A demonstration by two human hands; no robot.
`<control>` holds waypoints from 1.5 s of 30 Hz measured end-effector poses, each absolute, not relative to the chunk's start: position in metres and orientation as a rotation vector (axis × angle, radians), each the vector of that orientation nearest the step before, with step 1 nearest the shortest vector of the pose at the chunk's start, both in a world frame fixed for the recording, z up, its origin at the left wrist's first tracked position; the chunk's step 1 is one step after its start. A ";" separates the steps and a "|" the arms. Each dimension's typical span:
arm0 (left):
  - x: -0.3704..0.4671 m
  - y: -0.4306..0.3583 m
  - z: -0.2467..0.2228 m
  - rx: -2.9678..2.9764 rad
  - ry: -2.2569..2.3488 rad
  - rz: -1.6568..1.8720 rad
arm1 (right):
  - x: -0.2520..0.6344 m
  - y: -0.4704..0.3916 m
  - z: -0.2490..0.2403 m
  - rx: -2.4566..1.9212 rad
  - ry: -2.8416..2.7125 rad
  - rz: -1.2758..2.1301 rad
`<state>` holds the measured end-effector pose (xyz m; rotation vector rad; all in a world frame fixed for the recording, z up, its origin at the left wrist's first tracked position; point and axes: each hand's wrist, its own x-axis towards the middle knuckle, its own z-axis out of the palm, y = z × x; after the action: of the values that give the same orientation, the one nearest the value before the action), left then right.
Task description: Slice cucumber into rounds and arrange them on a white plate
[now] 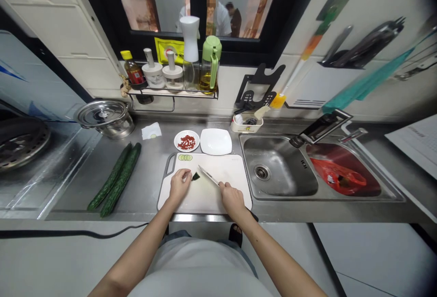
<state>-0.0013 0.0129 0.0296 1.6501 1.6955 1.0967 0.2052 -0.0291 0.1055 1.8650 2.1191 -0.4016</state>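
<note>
My right hand [234, 197] is wrapped round the handle of a kitchen knife [210, 176], its blade pointing up and left over the white cutting board [208, 197]. On the board's left half, my left hand [180, 184] has its fingers curled in toward the thumb. Whatever may lie between those fingertips is too small to make out. Just right of them is a small dark green piece [195, 176], apparently cucumber skin. Several thin cucumber slices [185, 157] overlap in a row at the board's upper left.
Behind the board stand a plate of chopped red pieces [186, 142] and a white square plate [216, 141]. Two whole cucumbers [118, 178] lie on the left, near a lidded steel pot [105, 117]. The double sink [280, 169] holds a red plastic bag [339, 176].
</note>
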 end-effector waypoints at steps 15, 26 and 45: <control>0.002 0.030 0.092 1.683 1.268 0.763 | 0.228 -0.034 0.097 1.902 2.669 0.369; 0.016 0.028 0.100 1.831 1.228 0.642 | 0.231 -0.034 0.092 1.900 2.717 0.381; 0.003 0.088 0.029 1.589 1.746 0.750 | 0.248 -0.041 0.076 1.962 2.610 0.218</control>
<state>0.0035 0.0881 0.0289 1.5893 1.7465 0.7495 0.2479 -0.0408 0.0760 1.9621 2.6099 0.2176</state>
